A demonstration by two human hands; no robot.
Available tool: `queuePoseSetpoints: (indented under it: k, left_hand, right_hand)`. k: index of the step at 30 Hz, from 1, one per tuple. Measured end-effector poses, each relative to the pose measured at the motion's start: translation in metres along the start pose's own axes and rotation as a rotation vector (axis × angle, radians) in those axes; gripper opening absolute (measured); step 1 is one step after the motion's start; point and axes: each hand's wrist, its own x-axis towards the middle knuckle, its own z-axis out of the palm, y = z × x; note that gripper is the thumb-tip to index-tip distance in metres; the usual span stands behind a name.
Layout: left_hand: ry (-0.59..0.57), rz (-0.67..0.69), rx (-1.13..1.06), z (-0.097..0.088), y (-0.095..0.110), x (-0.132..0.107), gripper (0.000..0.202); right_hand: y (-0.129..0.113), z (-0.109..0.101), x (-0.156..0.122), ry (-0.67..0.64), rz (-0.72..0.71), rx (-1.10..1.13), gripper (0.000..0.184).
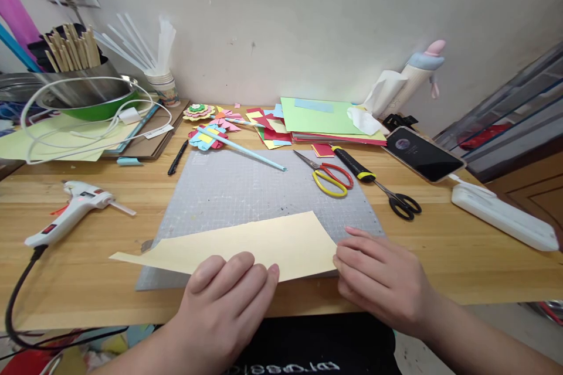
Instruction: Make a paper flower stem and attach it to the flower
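Observation:
A pale yellow sheet of paper [268, 240] lies tilted over the near part of the grey cutting mat [229, 193]; its left end runs out into a narrow strip. My left hand [231, 299] is closed on the sheet's near edge, fingers curled over it. At the sheet's right corner, my right hand [380, 278] pinches the paper between thumb and fingers. Beyond the paper, red-and-yellow-handled scissors [329, 179] rest on the mat. A rolled light blue paper stick [250, 152] joins a blue and pink paper flower [206, 137] at the mat's far edge.
On the left lie a white glue gun [74, 211] with a black cord and a black pen [177, 158]. Coloured paper [328, 117] is stacked at the back. To the right are black scissors [402, 205], a phone [424, 152] and a long white device [504, 217].

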Motion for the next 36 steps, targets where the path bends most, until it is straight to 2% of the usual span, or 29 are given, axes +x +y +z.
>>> queuePoseSetpoints:
  k: [5, 7, 11, 14, 18, 20, 23, 26, 29, 33, 36]
  left_hand:
    - [0.011, -0.008, 0.005, -0.002, -0.002, -0.004, 0.024]
    - [0.039, -0.052, 0.019, -0.005, -0.005, -0.006, 0.024]
    - [0.044, -0.144, 0.047, -0.006, -0.013, -0.007, 0.024]
    - [-0.043, -0.166, 0.031, 0.005, -0.018, -0.004, 0.018]
    - [-0.126, -0.189, 0.005, 0.024, -0.018, -0.002, 0.015]
    - [-0.139, -0.158, -0.003, 0.026, -0.016, -0.003, 0.017]
    - [-0.088, -0.079, -0.031, 0.020, -0.010, -0.005, 0.024]
    - [-0.032, -0.009, -0.036, 0.014, -0.006, -0.004, 0.031]
    - [-0.108, 0.002, 0.012, 0.023, -0.009, -0.001, 0.032]
    - [-0.292, -0.160, 0.017, 0.043, -0.017, -0.002, 0.032]
    - [-0.338, -0.241, -0.072, 0.051, -0.021, -0.006, 0.033]
  right_hand:
    - [0.013, -0.008, -0.014, -0.016, -0.005, -0.019, 0.013]
    - [0.022, -0.009, -0.023, 0.002, 0.007, -0.035, 0.013]
    - [0.040, -0.002, -0.036, 0.080, 0.129, -0.107, 0.018]
    - [0.053, 0.012, -0.032, -0.021, 0.290, -0.144, 0.014]
    - [0.079, 0.030, -0.013, -0.179, 0.587, -0.230, 0.028]
    - [0.094, 0.036, -0.002, -0.287, 0.710, -0.189, 0.030]
    - [0.112, 0.044, 0.011, -0.326, 0.746, -0.152, 0.029]
    - [0.123, 0.055, 0.025, -0.312, 0.714, -0.102, 0.028]
    - [0.132, 0.068, 0.040, -0.268, 0.680, -0.057, 0.029]
    - [0.148, 0.073, 0.049, -0.165, 0.707, -0.064, 0.032]
    - [0.163, 0.064, 0.035, -0.098, 0.826, -0.132, 0.034]
